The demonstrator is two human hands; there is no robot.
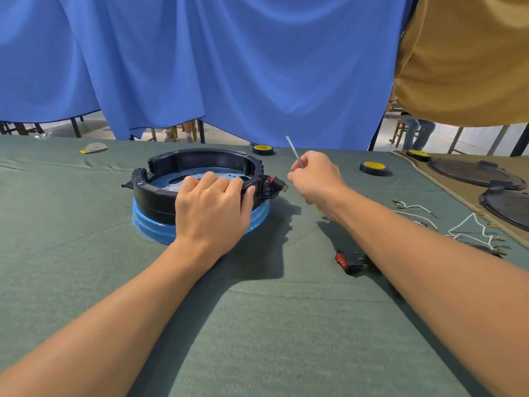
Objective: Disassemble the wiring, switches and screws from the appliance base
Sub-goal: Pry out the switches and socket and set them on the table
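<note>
The round appliance base, black with a blue lower ring, sits on the green cloth left of centre. My left hand grips its near right rim. A black switch with red wiring sticks out of the base's right side. My right hand hovers just right of that switch, shut on a screwdriver whose thin metal shaft points up and away; a bit of yellow handle shows under the wrist. A loose red rocker switch lies on the cloth by my right forearm.
Loose white wires with terminals lie at the right. Two rolls of black-and-yellow tape sit behind the base, a third on the tan mat beside dark round plates. Blue curtain hangs behind the table.
</note>
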